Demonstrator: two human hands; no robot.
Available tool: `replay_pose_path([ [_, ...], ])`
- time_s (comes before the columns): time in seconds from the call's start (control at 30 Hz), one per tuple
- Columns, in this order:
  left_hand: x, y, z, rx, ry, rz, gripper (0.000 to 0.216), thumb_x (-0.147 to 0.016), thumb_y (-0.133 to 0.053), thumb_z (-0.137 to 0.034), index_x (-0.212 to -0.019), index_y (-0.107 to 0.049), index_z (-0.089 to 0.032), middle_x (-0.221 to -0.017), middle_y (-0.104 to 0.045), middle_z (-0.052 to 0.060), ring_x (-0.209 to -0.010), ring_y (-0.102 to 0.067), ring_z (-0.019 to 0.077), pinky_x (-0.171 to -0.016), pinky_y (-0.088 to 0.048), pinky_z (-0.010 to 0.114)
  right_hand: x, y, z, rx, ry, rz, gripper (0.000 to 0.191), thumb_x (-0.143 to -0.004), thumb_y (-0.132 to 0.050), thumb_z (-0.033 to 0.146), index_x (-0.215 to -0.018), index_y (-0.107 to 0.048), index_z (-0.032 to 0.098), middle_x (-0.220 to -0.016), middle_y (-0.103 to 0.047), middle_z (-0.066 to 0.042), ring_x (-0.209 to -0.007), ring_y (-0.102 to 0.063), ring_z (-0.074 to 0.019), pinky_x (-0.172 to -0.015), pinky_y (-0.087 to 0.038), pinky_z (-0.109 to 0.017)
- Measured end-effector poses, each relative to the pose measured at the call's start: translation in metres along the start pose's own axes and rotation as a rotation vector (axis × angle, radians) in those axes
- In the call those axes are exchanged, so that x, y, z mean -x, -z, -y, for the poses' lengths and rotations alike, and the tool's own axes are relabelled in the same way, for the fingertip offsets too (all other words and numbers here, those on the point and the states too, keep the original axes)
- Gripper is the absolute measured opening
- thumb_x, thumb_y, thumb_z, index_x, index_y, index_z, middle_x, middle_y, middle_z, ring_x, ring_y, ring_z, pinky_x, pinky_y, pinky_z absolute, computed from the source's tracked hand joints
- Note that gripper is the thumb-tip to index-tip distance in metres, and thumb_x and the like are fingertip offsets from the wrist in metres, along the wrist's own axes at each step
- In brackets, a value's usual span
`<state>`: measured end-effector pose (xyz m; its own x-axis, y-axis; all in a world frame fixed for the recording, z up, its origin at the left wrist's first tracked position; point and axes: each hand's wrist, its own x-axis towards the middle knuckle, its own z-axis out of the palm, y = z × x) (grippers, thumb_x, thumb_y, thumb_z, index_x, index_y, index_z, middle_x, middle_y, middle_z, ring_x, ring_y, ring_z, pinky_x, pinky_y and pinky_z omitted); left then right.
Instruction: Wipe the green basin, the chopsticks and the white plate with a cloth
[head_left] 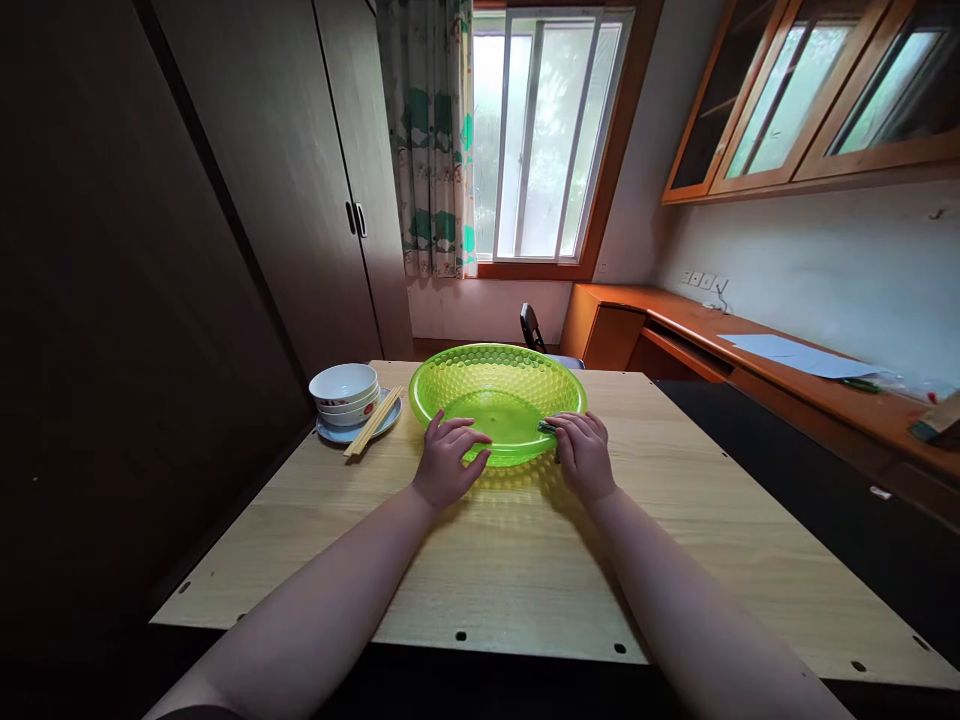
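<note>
A translucent green plastic basin (499,455) with a dimpled wall stands upright on the wooden table. My left hand (448,462) is at its near left rim, fingers apart and holding nothing. At the near right rim, my right hand (583,455) is closed around a small dark grey-green cloth (548,427). The cloth shows on the inner side of the rim, and a bit of it appears below the fingers; most is hidden by the hand. Inside, the basin's floor is visible and holds nothing else that I can see.
Left of the basin, stacked white bowls (345,385) and several light chopsticks (373,425) rest on a blue plate (328,434). The pale wooden table (510,580) has holes along its edges. A dark chair (531,326) stands behind; a desk (675,325) with papers runs along the right wall.
</note>
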<state>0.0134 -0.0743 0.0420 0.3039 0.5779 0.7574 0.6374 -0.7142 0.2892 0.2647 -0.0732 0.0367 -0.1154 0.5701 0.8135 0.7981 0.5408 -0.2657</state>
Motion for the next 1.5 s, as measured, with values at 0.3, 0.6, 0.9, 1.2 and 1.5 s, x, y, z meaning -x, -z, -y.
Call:
replay_pose_path([
  [0.3,0.0,0.001,0.0,-0.003,0.008,0.007,0.01,-0.086,-0.06,-0.03,-0.09,-0.068,-0.027,-0.093,-0.075,0.0,-0.111,-0.062,0.0218,-0.116,-0.024,0.051,0.0,0.002,0.009,-0.024,0.045,0.061,0.03,-0.097,-0.039,0.027,-0.105,-0.068,0.025,-0.102,-0.073,-0.003,-0.105,-0.062,-0.0208,-0.107,-0.031,-0.043],
  [0.6,0.001,0.001,0.001,0.008,0.006,0.002,0.011,-0.086,-0.059,-0.03,-0.091,-0.068,-0.026,-0.093,-0.074,0.001,-0.111,-0.062,0.022,-0.116,-0.024,0.051,0.0,-0.001,-0.001,-0.023,-0.007,-0.008,0.03,-0.098,-0.039,0.026,-0.1,-0.069,0.023,-0.1,-0.073,-0.004,-0.104,-0.063,-0.0215,-0.103,-0.035,-0.043],
  [0.9,0.0,0.004,-0.005,-0.02,-0.035,-0.009,0.026,-0.088,-0.054,-0.026,-0.112,-0.064,-0.027,-0.116,-0.07,0.003,-0.117,-0.058,0.0213,-0.117,-0.022,0.05,0.001,0.002,0.016,-0.032,0.077,0.073,0.028,-0.097,-0.041,0.026,-0.106,-0.067,0.026,-0.103,-0.073,-0.003,-0.103,-0.063,-0.0208,-0.107,-0.033,-0.043],
  [1.2,0.0,-0.001,-0.006,-0.026,-0.057,0.047,0.017,-0.088,-0.059,-0.032,-0.1,-0.071,-0.029,-0.097,-0.075,-0.001,-0.104,-0.064,0.0201,-0.117,-0.024,0.049,0.001,0.001,0.016,-0.028,0.075,0.087,0.028,-0.097,-0.041,0.026,-0.106,-0.067,0.026,-0.103,-0.073,-0.002,-0.103,-0.062,-0.0205,-0.107,-0.032,-0.043],
  [1.5,-0.001,0.0,-0.007,-0.011,-0.028,0.034,0.018,-0.088,-0.059,-0.031,-0.1,-0.072,-0.03,-0.094,-0.075,0.0,-0.101,-0.065,0.0201,-0.117,-0.025,0.05,0.002,0.0,0.012,-0.035,0.033,0.033,0.029,-0.097,-0.04,0.025,-0.102,-0.068,0.025,-0.099,-0.073,-0.003,-0.102,-0.063,-0.0209,-0.105,-0.034,-0.043],
])
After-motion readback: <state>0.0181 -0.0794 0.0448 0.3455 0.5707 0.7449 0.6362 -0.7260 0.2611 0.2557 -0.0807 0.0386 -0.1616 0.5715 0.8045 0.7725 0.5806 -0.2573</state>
